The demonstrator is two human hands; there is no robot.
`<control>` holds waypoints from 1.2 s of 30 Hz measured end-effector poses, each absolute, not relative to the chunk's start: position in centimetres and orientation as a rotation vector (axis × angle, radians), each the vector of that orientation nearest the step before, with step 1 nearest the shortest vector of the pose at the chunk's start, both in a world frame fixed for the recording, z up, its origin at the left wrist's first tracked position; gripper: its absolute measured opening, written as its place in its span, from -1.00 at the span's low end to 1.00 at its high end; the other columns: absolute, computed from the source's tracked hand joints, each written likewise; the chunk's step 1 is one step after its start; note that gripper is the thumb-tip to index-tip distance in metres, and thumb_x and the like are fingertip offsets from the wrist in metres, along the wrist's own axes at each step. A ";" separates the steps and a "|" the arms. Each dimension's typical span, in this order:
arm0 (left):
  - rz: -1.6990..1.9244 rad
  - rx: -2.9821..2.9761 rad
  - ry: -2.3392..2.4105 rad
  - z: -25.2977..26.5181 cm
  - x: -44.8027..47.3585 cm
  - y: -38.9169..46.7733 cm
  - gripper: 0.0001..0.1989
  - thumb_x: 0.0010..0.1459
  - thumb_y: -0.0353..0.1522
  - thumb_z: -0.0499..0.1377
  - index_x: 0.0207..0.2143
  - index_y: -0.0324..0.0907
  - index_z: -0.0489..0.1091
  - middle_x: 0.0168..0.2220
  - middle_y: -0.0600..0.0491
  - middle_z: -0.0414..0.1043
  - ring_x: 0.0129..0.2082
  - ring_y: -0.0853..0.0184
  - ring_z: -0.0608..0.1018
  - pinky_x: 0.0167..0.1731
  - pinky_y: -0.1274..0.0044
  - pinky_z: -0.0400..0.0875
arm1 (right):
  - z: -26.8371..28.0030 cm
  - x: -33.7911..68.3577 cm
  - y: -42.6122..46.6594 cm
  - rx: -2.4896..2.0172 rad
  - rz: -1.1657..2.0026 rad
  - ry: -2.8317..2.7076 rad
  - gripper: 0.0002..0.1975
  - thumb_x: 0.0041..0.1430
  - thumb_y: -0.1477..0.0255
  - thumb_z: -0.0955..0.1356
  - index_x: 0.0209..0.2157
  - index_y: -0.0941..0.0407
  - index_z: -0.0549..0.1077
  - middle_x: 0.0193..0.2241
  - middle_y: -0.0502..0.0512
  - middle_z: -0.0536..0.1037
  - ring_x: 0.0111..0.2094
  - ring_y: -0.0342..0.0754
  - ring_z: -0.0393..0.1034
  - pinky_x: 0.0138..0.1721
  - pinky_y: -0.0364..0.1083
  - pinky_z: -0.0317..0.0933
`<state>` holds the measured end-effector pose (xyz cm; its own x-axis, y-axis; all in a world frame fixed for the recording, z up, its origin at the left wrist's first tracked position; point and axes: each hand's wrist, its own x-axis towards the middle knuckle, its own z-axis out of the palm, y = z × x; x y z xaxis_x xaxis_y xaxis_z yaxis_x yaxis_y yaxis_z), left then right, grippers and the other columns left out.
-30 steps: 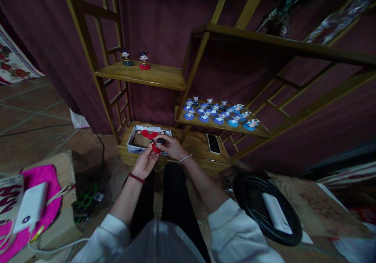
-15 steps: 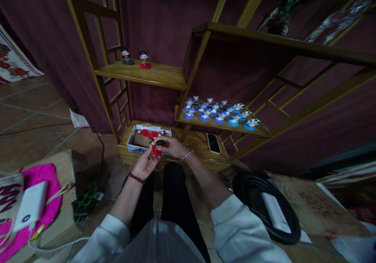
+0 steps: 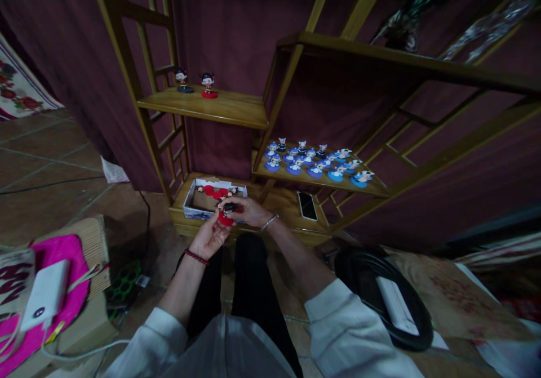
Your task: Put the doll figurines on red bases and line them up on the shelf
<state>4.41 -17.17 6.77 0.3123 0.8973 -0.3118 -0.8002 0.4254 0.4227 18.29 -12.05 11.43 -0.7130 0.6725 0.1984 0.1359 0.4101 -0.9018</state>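
A small figurine (image 3: pixel 227 212) with dark hair and a round red base is held between both hands. My left hand (image 3: pixel 211 236), a red bead bracelet at its wrist, grips the base from below. The fingers of my right hand (image 3: pixel 250 211) close round the figurine's upper part. Just behind the hands, an open white cardboard box (image 3: pixel 194 212) holds several more figurine pieces and red bases (image 3: pixel 208 190). Two similar figurines stand on the upper left shelf: one with a dark base (image 3: pixel 182 80), the other with a red base (image 3: pixel 208 85).
Several blue and purple figurines (image 3: pixel 295 165) stand in rows on the middle shelf (image 3: pixel 376 189). A phone (image 3: pixel 307 205) lies on the lowest board. Black coiled hose (image 3: pixel 425 333) is at the right; a white power bank (image 3: pixel 44 293) rests on pink cloth at the left.
The figurine has tilted slightly in my fingers, so more of its red base shows. Both hands stay in nearly the same place above the box's front edge.
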 end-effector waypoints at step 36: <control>1.199 0.204 0.514 8.4 4.1 -17.1 -0.80 0.12 -0.37 0.00 -0.36 -0.32 0.36 -0.45 -0.03 0.43 -0.50 0.43 0.47 -0.53 0.62 0.37 | 13.1 17.8 -12.4 -0.785 1.187 -2.161 -0.56 0.00 0.53 0.25 -0.01 0.12 0.25 -0.22 0.07 0.39 -0.30 -0.18 0.30 -0.27 -0.17 0.22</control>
<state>4.09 -17.10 8.38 0.2654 0.9250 -0.2718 -0.8348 0.3615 0.4153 17.80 -12.35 13.08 -0.6802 0.7101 0.1819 0.2276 0.4405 -0.8684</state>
